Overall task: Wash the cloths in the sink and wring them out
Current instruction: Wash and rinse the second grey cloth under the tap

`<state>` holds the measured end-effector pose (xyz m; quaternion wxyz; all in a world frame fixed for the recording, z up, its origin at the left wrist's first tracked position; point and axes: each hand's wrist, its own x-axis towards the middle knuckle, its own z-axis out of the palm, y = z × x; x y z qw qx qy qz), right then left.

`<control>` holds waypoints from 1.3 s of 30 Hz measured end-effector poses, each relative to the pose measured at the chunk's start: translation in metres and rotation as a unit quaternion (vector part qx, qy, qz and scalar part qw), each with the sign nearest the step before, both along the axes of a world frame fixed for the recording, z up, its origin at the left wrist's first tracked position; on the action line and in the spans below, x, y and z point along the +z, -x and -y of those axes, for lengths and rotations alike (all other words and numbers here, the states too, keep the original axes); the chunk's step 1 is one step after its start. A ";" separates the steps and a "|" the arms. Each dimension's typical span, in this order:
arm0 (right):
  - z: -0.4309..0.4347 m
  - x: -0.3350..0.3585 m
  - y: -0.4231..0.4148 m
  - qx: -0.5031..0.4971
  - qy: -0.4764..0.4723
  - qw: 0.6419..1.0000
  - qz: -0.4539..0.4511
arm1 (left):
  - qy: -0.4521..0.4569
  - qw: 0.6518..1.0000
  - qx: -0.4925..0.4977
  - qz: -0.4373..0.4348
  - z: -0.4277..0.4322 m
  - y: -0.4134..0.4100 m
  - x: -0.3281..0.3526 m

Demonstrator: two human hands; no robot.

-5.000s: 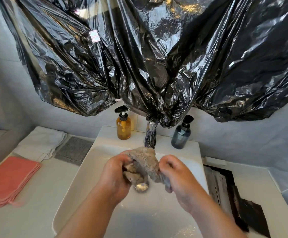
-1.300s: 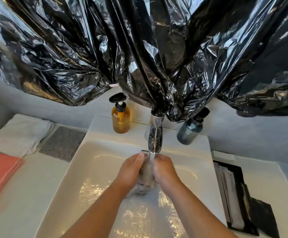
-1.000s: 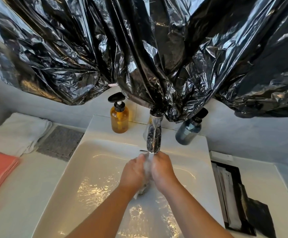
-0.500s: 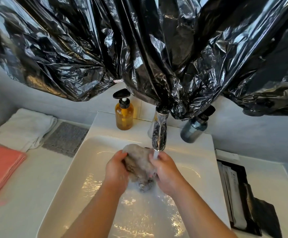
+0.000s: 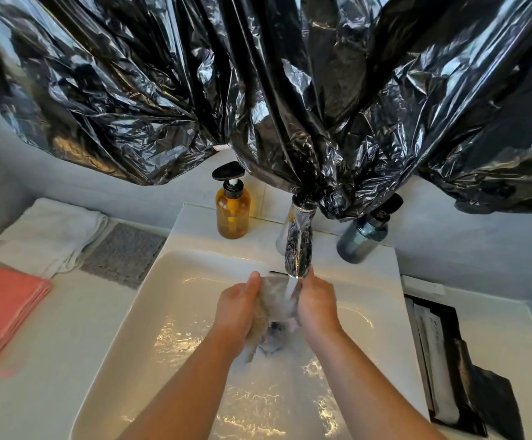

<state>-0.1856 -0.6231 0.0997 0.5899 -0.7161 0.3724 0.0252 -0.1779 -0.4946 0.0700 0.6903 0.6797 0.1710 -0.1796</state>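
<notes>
Two bare hands meet over a white rectangular ceramic sink [image 5: 176, 312], with a wet grey-beige cloth [image 5: 260, 325] bunched between them. The left hand [image 5: 237, 308] grips the cloth from one side, thumb pointing up and fingers curled into the fabric, while the right hand [image 5: 317, 304] closes on it from the other side, its fingers wrapped out of sight behind the wad. The cloth sits directly beneath a chrome faucet [image 5: 296, 246], whose thin stream of water [image 5: 291, 285] falls onto its top edge; a loose tail of the cloth hangs below the left hand toward the wet basin floor. On the sink's back ledge an amber glass pump bottle [image 5: 233, 211] stands left of the faucet and a blue-grey pump bottle [image 5: 361, 238] stands to its right, its top partly hidden by crumpled black plastic sheeting [image 5: 258, 90] that hangs across the wall above. On the white desk [image 5: 36, 360] to the left lie a folded white towel [image 5: 49, 233], a grey textured cloth [image 5: 123, 254] just beside it near the sink's rim, and a stack of folded coral-pink cloths [image 5: 1, 309] closer to the camera. To the right of the sink lies a black tray of flat packets [image 5: 448, 360].
</notes>
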 end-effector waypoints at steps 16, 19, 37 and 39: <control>0.013 0.016 -0.001 0.160 0.152 0.975 -0.036 | -0.037 0.972 -0.212 0.099 0.012 0.022 0.004; 0.031 0.028 -0.004 0.136 -0.031 0.990 -0.011 | -0.109 0.934 -0.330 0.076 -0.017 0.014 0.008; 0.014 0.040 0.017 0.019 -0.198 0.979 0.036 | -0.107 0.948 -0.259 0.149 -0.002 0.036 0.008; 0.015 0.040 0.020 0.057 -0.224 0.972 0.036 | -0.017 0.961 -0.246 0.125 -0.001 0.038 0.011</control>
